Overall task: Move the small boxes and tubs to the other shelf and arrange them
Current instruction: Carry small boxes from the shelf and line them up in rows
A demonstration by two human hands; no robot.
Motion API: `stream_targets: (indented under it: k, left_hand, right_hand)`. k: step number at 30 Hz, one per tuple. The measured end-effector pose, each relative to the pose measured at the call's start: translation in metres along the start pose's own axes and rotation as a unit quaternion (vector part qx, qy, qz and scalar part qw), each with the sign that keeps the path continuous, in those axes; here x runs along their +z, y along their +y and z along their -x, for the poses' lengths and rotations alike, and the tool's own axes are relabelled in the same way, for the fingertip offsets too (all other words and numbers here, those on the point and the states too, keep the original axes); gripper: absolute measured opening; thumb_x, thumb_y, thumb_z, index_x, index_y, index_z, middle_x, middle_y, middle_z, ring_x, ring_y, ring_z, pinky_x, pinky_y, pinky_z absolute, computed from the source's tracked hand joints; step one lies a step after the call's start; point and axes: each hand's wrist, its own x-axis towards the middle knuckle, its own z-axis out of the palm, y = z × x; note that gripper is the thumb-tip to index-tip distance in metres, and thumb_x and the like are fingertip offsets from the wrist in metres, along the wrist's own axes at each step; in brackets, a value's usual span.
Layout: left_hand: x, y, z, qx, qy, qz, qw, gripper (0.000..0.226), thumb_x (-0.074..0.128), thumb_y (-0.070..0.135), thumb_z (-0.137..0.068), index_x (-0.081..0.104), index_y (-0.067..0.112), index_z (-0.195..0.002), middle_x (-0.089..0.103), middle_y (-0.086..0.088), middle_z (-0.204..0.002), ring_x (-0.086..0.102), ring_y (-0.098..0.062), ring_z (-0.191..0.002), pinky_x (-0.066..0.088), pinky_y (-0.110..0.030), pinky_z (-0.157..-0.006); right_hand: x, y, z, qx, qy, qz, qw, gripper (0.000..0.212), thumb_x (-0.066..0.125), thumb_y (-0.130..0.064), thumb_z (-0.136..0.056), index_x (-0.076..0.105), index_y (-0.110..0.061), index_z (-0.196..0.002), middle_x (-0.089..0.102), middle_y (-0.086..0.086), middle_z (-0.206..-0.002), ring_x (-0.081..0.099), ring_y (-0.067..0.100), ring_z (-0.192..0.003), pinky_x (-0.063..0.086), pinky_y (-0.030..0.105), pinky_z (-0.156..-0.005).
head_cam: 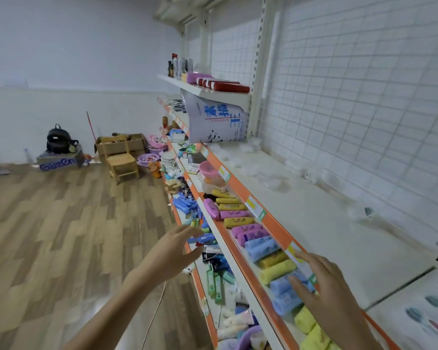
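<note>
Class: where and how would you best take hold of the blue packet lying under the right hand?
Probably across its rounded middle, from above and the aisle side: the blue packet lies flat in a tight row, ends hidden by neighbours. The right hand hovers there, fingers spread.

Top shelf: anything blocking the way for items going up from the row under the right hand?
Nothing visible does. The right hand hovers open over the blue tubs, and the top shelf just above and behind them is mostly bare there; only its orange front lip lies between.
</note>
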Motion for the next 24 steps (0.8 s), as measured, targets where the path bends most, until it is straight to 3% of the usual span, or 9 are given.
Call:
stream_targets:
  k: [2,3,5,7,9,13,17,24]
  left_hand:
    - [-0.003,-0.015,-0.004,-0.008,0.006,-0.008,1.000,0.035,0.057,0.034,-0.088,0.054,0.027,-0.122,0.054,0.012,-0.119,0.052,-0.003,-0.108,0.043,-0.021,-0.093]
    - [-0.004,-0.023,-0.007,-0.009,0.011,-0.010,1.000,0.034,0.057,0.034,-0.088,0.055,0.027,-0.121,0.055,0.012,-0.119,0.052,-0.004,-0.108,0.043,-0.021,-0.092]
    - [-0.007,-0.040,-0.017,-0.013,0.019,-0.013,1.000,0.033,0.058,0.034,-0.087,0.055,0.027,-0.120,0.055,0.013,-0.118,0.052,-0.004,-0.108,0.043,-0.021,-0.091]
    - [-0.010,-0.058,-0.032,-0.018,0.022,-0.014,1.000,0.033,0.058,0.034,-0.088,0.055,0.028,-0.120,0.054,0.015,-0.118,0.051,-0.003,-0.109,0.042,-0.020,-0.092]
    - [-0.012,-0.079,-0.053,-0.018,0.022,-0.011,1.000,0.033,0.058,0.033,-0.088,0.055,0.028,-0.120,0.054,0.014,-0.118,0.051,-0.002,-0.109,0.042,-0.019,-0.093]
    - [-0.021,-0.119,-0.106,-0.007,0.016,0.008,1.000,0.032,0.060,0.029,-0.087,0.057,0.026,-0.118,0.056,0.011,-0.117,0.050,0.000,-0.102,0.041,-0.017,-0.091]
    - [-0.036,-0.157,-0.163,0.014,0.003,0.012,1.000,0.033,0.058,0.030,-0.088,0.054,0.028,-0.120,0.053,0.014,-0.119,0.049,0.001,-0.103,0.037,-0.014,-0.087]
    - [-0.060,-0.207,-0.261,0.065,0.007,0.024,0.998,0.033,0.060,0.026,-0.088,0.055,0.024,-0.120,0.051,0.012,-0.118,0.048,-0.001,-0.098,0.037,-0.015,-0.082]
  right_hand:
    - [0.010,-0.003,-0.013,-0.008,-0.006,0.007,1.000,0.071,0.026,-0.086,-0.068,0.047,-0.038,-0.116,0.049,-0.019,-0.115,0.043,0.004,-0.106,0.037,0.023,-0.087]
    - [0.014,-0.006,-0.020,-0.012,-0.010,0.011,1.000,0.065,0.031,-0.082,-0.071,0.047,-0.038,-0.117,0.049,-0.019,-0.115,0.043,0.004,-0.106,0.037,0.023,-0.087]
    - [0.025,-0.012,-0.037,-0.015,-0.011,0.013,1.000,0.044,0.053,-0.055,-0.082,0.051,-0.031,-0.119,0.052,-0.015,-0.115,0.043,0.004,-0.104,0.039,0.022,-0.087]
    - [0.039,-0.016,-0.058,-0.013,-0.006,0.012,1.000,0.040,0.061,-0.036,-0.084,0.053,-0.025,-0.122,0.050,-0.016,-0.114,0.042,0.003,-0.103,0.037,0.021,-0.088]
    - [0.053,-0.021,-0.083,-0.014,-0.006,0.014,1.000,0.040,0.060,-0.038,-0.085,0.052,-0.026,-0.122,0.047,-0.019,-0.113,0.041,0.002,-0.106,0.034,0.019,-0.088]
    - [0.077,-0.034,-0.138,-0.016,0.007,0.009,1.000,0.046,0.041,-0.061,-0.075,0.044,-0.042,-0.118,0.043,-0.030,-0.110,0.036,-0.005,-0.103,0.031,0.016,-0.087]
    - [0.095,-0.047,-0.197,-0.008,0.037,0.037,0.999,0.039,0.061,-0.033,-0.086,0.051,-0.028,-0.123,0.046,-0.018,-0.115,0.036,-0.002,-0.108,0.029,0.016,-0.090]
    - [0.112,-0.062,-0.286,-0.010,0.060,0.069,0.996,0.040,0.060,-0.033,-0.085,0.051,-0.030,-0.123,0.045,-0.021,-0.115,0.036,-0.001,-0.109,0.032,0.020,-0.093]
